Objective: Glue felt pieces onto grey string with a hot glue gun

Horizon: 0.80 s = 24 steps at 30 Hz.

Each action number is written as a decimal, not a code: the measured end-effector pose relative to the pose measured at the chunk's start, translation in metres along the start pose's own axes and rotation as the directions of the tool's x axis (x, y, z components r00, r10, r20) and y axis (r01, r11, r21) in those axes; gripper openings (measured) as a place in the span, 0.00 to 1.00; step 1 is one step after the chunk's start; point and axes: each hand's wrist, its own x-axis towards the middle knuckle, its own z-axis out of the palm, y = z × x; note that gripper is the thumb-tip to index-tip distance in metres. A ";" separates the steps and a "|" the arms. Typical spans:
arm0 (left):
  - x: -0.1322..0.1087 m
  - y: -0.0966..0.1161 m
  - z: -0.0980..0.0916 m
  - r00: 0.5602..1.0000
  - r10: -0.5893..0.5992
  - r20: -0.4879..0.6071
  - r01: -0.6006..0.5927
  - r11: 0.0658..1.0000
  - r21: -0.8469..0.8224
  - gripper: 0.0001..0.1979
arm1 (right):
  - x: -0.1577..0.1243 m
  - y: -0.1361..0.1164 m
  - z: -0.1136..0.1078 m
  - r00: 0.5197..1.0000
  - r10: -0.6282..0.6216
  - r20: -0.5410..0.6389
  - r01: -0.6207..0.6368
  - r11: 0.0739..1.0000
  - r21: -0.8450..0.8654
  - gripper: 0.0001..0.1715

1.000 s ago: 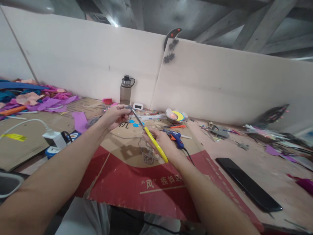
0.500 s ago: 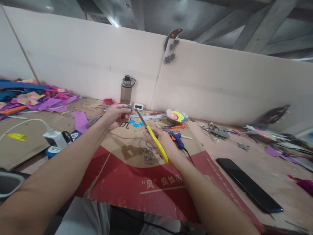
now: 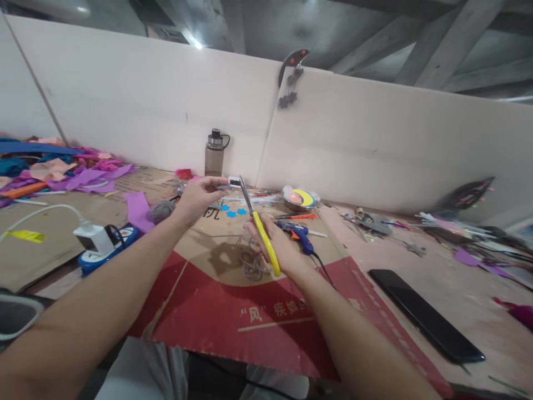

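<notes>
My left hand (image 3: 199, 197) pinches a small grey piece (image 3: 224, 188), mostly hidden by the fingers, above the cardboard. In my right hand (image 3: 272, 241) are yellow-handled scissors (image 3: 266, 243), their blades pointing up and away, a little right of the grey piece and apart from it. Below my right hand lies a tangle of grey cord (image 3: 251, 268). Several blue flower-shaped pieces (image 3: 231, 213) lie on the cardboard (image 3: 208, 244) between my hands. A ball of grey yarn (image 3: 161, 211) sits behind my left wrist.
A blue glue gun (image 3: 303, 240) lies right of my right hand, near a bowl (image 3: 298, 199). A black phone (image 3: 425, 314) is at the right. A bottle (image 3: 214, 154) stands by the white partition (image 3: 145, 100). A charger (image 3: 95, 240) and coloured scraps (image 3: 83, 176) are left.
The scissors have tilted more upright and their tips have moved right, away from the grey piece. My left hand has turned slightly, and less of the grey piece shows.
</notes>
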 end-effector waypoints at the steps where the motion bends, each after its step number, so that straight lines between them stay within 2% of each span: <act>1: -0.001 0.001 0.001 0.999 0.053 -0.010 -0.052 0.996 0.072 0.14 | 0.001 0.002 0.000 1.000 0.013 -0.011 -0.014 0.999 -0.035 0.22; 5: -0.006 0.005 0.003 0.967 0.255 -0.018 -0.234 0.913 0.335 0.11 | 0.003 0.009 -0.005 0.996 0.071 -0.048 -0.080 0.977 -0.198 0.20; 7: -0.008 0.004 0.004 0.959 0.284 -0.015 -0.254 0.878 0.405 0.12 | 0.003 0.008 -0.007 0.991 0.118 -0.059 -0.130 0.948 -0.292 0.19; 9: -0.009 0.001 0.004 0.965 0.258 -0.049 -0.215 0.883 0.417 0.12 | 0.002 0.005 -0.009 0.983 0.171 -0.063 -0.182 0.902 -0.392 0.20; 11: -0.008 -0.002 0.004 0.977 0.188 -0.103 -0.140 0.923 0.358 0.10 | -0.001 0.000 -0.009 0.979 0.196 -0.050 -0.196 0.856 -0.478 0.21; 16: 0.000 -0.004 -0.003 0.989 -0.012 -0.145 0.022 0.997 0.068 0.09 | -0.014 -0.021 -0.002 0.983 0.172 0.069 -0.098 0.797 -0.596 0.19; 20: 0.003 0.000 -0.010 0.981 -0.145 -0.127 0.123 0.978 -0.168 0.10 | -0.030 -0.037 0.012 0.982 0.127 0.137 -0.022 0.808 -0.589 0.19; 24: 0.004 -0.002 -0.012 0.978 -0.185 -0.100 0.162 0.965 -0.208 0.11 | -0.045 -0.044 0.024 0.968 0.084 0.235 0.063 0.828 -0.558 0.17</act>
